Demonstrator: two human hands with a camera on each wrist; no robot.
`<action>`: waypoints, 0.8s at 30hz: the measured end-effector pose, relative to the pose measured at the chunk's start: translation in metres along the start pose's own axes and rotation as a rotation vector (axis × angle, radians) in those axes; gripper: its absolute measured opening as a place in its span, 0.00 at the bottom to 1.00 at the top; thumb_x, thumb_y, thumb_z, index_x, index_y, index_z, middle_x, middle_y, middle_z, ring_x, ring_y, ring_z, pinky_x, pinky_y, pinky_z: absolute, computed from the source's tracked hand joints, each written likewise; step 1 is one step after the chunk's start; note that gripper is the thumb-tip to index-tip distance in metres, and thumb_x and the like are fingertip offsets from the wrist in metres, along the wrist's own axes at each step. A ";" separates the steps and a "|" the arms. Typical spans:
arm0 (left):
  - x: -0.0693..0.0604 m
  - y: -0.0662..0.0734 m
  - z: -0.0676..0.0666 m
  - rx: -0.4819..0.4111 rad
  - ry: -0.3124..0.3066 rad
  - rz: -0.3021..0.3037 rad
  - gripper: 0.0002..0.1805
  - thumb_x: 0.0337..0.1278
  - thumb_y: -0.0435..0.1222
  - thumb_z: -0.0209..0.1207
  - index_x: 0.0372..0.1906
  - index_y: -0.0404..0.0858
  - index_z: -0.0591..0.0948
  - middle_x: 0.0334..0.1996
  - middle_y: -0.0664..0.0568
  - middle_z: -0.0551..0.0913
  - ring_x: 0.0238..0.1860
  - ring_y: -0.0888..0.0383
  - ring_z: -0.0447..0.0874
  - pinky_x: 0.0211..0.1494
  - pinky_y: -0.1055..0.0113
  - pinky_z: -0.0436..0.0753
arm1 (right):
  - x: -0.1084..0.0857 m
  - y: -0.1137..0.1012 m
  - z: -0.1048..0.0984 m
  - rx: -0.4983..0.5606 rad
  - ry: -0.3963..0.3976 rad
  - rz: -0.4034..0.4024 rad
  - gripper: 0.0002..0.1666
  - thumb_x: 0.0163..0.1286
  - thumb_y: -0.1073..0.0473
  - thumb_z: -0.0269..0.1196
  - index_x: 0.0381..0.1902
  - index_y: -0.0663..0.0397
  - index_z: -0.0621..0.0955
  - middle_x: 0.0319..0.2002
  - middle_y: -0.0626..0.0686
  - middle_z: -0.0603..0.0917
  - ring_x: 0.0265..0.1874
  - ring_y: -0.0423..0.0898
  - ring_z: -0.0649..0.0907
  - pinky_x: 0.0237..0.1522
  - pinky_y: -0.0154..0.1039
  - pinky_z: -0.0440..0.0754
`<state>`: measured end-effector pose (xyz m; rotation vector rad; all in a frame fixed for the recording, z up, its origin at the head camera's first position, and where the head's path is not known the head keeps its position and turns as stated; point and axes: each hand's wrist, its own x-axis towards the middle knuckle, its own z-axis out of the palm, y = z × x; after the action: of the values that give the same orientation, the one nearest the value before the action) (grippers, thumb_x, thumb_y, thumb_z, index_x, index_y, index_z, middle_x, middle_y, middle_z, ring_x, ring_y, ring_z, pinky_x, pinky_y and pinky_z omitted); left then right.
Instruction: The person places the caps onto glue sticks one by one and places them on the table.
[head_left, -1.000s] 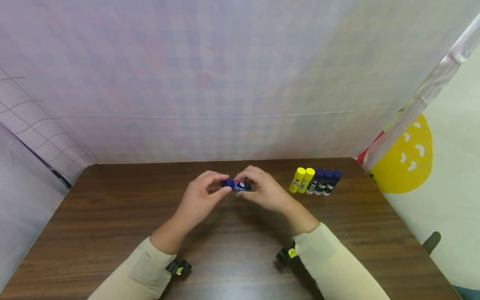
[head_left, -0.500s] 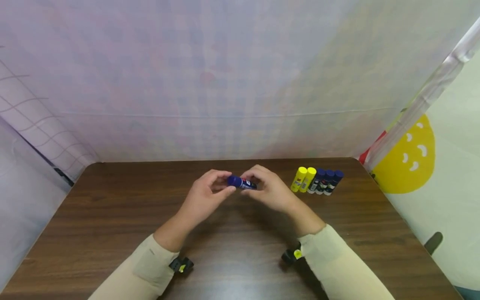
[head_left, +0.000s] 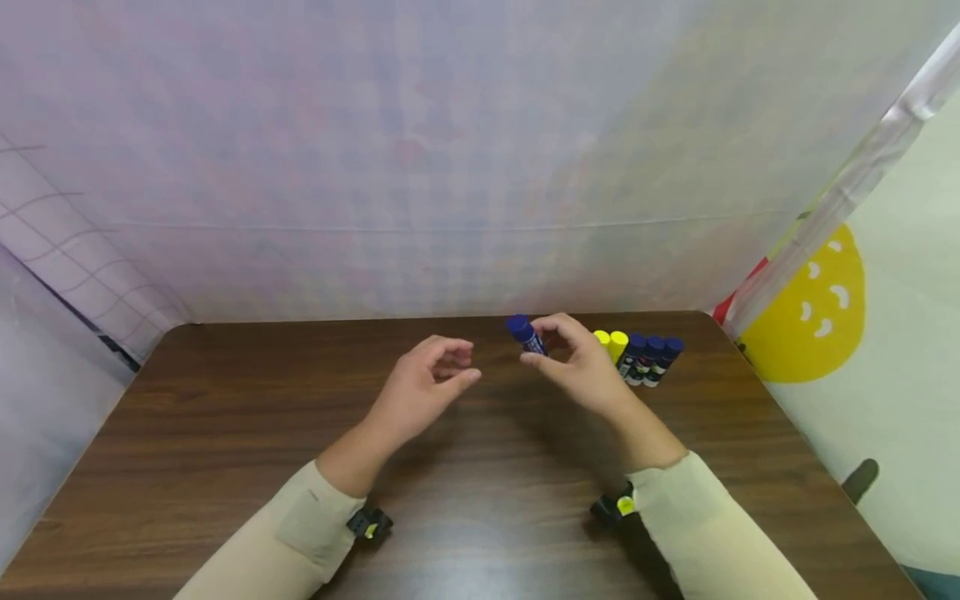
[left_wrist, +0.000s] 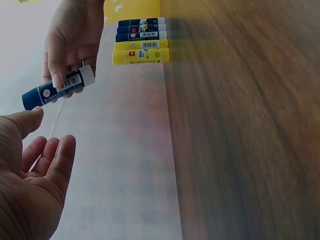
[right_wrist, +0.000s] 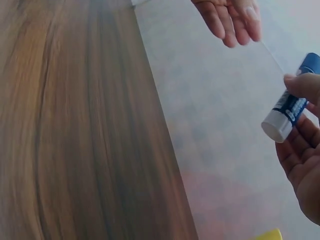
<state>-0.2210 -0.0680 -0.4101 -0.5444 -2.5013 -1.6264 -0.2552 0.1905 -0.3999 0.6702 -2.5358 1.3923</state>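
Between thumb and fingers, my right hand (head_left: 585, 367) pinches a dark blue glue stick (head_left: 528, 333) above the table. The right wrist view shows the white base of this glue stick (right_wrist: 287, 112) and its blue cap pointing away. My left hand (head_left: 423, 387) holds nothing, its fingers loosely bent and thumb apart, a short way left of the glue stick. To the right stands a row of upright glue sticks: two yellow glue sticks (head_left: 617, 343) and three dark blue glue sticks (head_left: 654, 360). The right hand partly hides the yellow ones in the head view.
The brown wooden table (head_left: 225, 433) reaches back to a pale checked curtain (head_left: 450, 208). A white cloth with a yellow printed shape (head_left: 813, 317) hangs at the right. Small black wrist cameras (head_left: 369, 523) sit below both sleeves.
Both hands held the dark blue glue stick before. The left hand has let go, and the right hand has carried it to the right, tilting it more upright.
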 end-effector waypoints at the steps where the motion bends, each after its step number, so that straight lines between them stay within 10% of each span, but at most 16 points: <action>1: 0.000 0.000 0.001 0.000 -0.005 -0.003 0.20 0.65 0.39 0.70 0.60 0.39 0.82 0.51 0.48 0.85 0.50 0.53 0.89 0.56 0.63 0.89 | -0.001 0.002 -0.003 0.010 0.017 0.004 0.18 0.68 0.62 0.72 0.54 0.55 0.81 0.48 0.54 0.83 0.46 0.46 0.83 0.49 0.32 0.85; 8: 0.001 0.002 0.009 0.015 -0.039 0.010 0.18 0.66 0.39 0.69 0.58 0.40 0.83 0.52 0.51 0.84 0.51 0.56 0.88 0.56 0.65 0.89 | -0.012 0.015 -0.033 0.116 0.131 0.051 0.18 0.71 0.63 0.70 0.56 0.61 0.80 0.44 0.51 0.84 0.42 0.42 0.84 0.38 0.30 0.87; 24: 0.001 0.004 0.015 0.041 -0.070 0.006 0.18 0.67 0.41 0.69 0.59 0.42 0.83 0.51 0.54 0.84 0.51 0.57 0.88 0.57 0.62 0.88 | -0.035 0.044 -0.087 0.081 0.395 0.174 0.23 0.74 0.59 0.68 0.63 0.59 0.79 0.46 0.35 0.84 0.46 0.35 0.83 0.50 0.18 0.81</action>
<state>-0.2189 -0.0532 -0.4129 -0.6143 -2.5732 -1.5766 -0.2506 0.2937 -0.3982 0.1615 -2.2740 1.5132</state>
